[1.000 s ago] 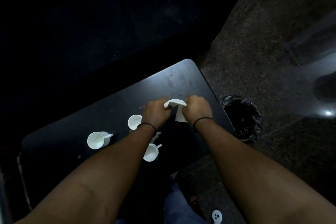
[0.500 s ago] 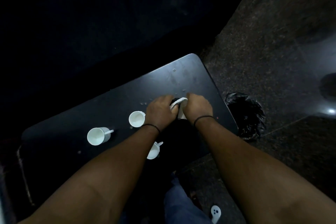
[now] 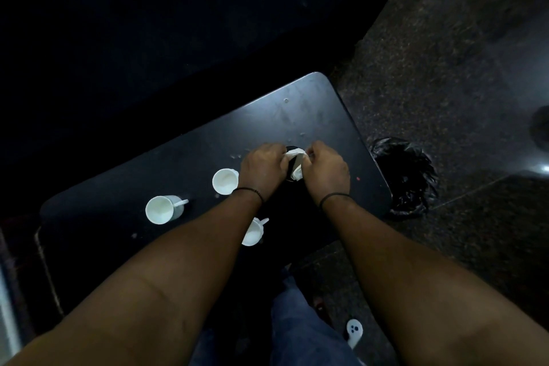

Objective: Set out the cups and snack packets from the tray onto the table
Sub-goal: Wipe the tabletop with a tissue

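Three white cups stand on the dark table (image 3: 312, 110): one at the left (image 3: 162, 208), one in the middle (image 3: 225, 181), and one (image 3: 252, 232) partly hidden under my left forearm. My left hand (image 3: 263, 163) and my right hand (image 3: 325, 166) are close together over the table's right half. Both grip a crumpled white packet (image 3: 297, 162), which sits over a small dark round object that I cannot make out.
A bin lined with a black bag (image 3: 405, 178) stands on the speckled floor just off the table's right edge. Small pale specks dot the table near my hands. The room beyond the table's far edge is dark.
Both hands have moved slightly away from me and lowered the white packet toward the table. The packet looks more crumpled between them. The cups have not moved.
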